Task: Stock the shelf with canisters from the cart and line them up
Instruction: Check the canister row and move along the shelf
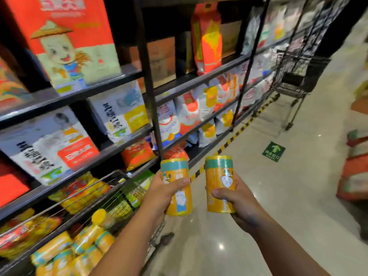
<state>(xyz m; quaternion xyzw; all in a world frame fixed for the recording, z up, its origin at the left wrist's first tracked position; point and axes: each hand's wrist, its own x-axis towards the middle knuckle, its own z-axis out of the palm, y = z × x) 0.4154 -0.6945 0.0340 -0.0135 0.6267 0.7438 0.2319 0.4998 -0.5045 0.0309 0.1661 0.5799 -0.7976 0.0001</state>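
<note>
1. Head view, nearest first: at 6 o'clock the left hand (161,193) is wrapped round one orange canister (175,168). Just beside it, the right hand (239,200) is wrapped round a second canister (219,172). The hands are apart and the cans do not touch.
2. Both cans stand near upright, long axis vertical, teal-banded tops toward 12 o'clock. The left one tilts slightly. Held this way, they are probably ready to set down on their bases.
3. At 8 o'clock the wire cart (83,191) holds more canisters (85,239), lying on their sides. The shelf (111,150), from 9 to 1 o'clock, carries bagged goods.
</note>
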